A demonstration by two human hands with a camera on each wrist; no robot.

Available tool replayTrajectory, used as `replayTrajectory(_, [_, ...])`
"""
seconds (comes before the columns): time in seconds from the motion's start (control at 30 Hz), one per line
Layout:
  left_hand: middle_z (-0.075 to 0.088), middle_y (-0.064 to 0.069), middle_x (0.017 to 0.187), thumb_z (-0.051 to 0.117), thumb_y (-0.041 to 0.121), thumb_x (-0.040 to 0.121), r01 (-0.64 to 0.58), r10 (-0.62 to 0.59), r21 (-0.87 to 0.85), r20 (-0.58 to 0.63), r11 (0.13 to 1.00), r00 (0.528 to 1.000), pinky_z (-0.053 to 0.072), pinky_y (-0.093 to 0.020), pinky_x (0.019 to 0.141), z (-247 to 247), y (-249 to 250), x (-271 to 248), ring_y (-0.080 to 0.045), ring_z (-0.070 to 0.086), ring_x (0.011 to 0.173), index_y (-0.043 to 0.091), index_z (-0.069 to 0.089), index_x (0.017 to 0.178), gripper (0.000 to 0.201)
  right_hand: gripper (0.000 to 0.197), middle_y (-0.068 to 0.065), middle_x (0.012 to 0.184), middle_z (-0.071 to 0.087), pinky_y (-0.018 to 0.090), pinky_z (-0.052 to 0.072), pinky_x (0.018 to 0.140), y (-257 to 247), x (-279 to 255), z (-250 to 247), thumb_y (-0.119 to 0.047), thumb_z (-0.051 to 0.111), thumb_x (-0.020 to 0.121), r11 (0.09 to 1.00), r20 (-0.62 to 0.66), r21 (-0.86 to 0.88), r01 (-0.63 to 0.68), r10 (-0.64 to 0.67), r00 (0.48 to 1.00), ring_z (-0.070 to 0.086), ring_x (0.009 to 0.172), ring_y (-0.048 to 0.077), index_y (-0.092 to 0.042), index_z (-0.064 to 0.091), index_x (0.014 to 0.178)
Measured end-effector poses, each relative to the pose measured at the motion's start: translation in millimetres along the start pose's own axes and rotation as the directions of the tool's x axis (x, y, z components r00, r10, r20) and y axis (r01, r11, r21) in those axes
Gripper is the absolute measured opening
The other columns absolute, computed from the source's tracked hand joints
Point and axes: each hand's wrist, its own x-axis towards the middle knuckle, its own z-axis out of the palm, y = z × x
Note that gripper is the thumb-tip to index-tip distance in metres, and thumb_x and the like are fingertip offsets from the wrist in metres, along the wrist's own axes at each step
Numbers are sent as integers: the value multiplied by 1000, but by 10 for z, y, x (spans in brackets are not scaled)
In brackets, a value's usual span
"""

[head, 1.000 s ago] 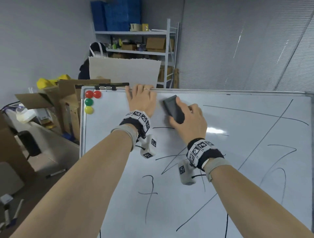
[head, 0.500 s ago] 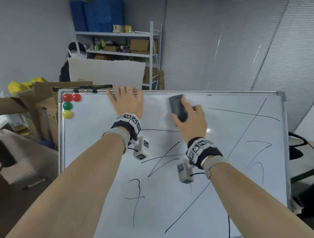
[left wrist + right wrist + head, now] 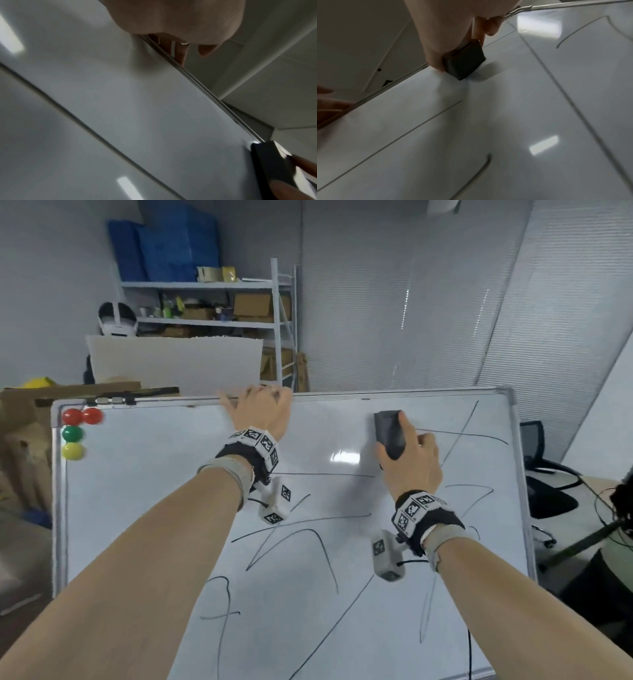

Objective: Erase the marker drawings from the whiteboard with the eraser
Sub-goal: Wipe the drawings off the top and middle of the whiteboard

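Note:
A white whiteboard [image 3: 164, 508] tilts before me, with black marker lines [image 3: 308, 534] across its middle, lower part and right side. My right hand [image 3: 409, 460] grips a dark grey eraser [image 3: 388, 433] and presses it flat on the board near the top right, at the left end of a long line. In the right wrist view the eraser [image 3: 464, 63] sits on the board between thumb and fingers. My left hand [image 3: 262, 412] holds the board's top edge, with its fingers [image 3: 180, 54] curled over the metal frame.
Red, green and yellow magnets [image 3: 73, 433] sit at the board's top left corner. Cardboard boxes [image 3: 20, 440] stand to the left, a metal shelf [image 3: 212, 302] with boxes behind, and a black office chair [image 3: 544, 491] to the right.
My right hand has carried the eraser rightward along the top of the board, away from my left hand. The left hand stays on the top edge. My view has swung right.

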Motion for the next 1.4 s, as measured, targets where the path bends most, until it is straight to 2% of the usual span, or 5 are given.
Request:
replayTrajectory(0.33, [66, -2, 122, 14, 35, 94, -170, 165, -117, -51, 978, 985, 22, -36, 106, 266, 598, -188, -25, 50, 114, 28, 69, 117, 59, 73, 1, 106, 43, 27, 43, 64, -88, 162, 37, -54, 66, 81, 961, 44, 60, 271, -274, 961, 46, 97, 19, -46, 35, 147])
replayTrajectory(0.5, [70, 1, 113, 16, 34, 94, -178, 159, -137, -135, 975, 978, 26, -34, 103, 321, 490, -149, -23, 53, 108, 31, 70, 108, 56, 71, -1, 103, 43, 27, 43, 61, -154, 124, 121, -56, 64, 82, 944, 51, 64, 324, -327, 944, 46, 93, 17, -49, 36, 147])
replayTrajectory(0.97, [60, 2, 83, 26, 33, 98, -65, 19, -167, -259, 984, 966, 30, -34, 97, 412, 576, -127, -19, 42, 88, 19, 71, 88, 49, 65, 4, 112, 44, 37, 50, 77, 495, 208, -148, -52, 60, 88, 991, -68, 49, -127, 130, 989, 45, 109, 24, -50, 34, 147])
replayTrajectory(1.17, [70, 1, 94, 29, 36, 95, -51, 38, -52, -226, 997, 973, 29, -39, 106, 363, 632, -181, -22, 48, 92, 29, 74, 98, 45, 60, -1, 116, 45, 27, 40, 71, 45, 113, -87, -54, 62, 90, 931, 113, 41, 362, -365, 924, 41, 108, 18, -51, 38, 145])
replayTrajectory(1.4, [68, -6, 92, 30, 41, 88, 156, -148, 10, -275, 988, 950, 17, -47, 119, 487, 1029, -245, -28, 53, 102, 11, 74, 86, 54, 62, 2, 114, 49, 34, 52, 73, 683, 398, -260, -55, 60, 89, 968, 35, 26, 250, -251, 967, 47, 106, 22, -51, 36, 146])
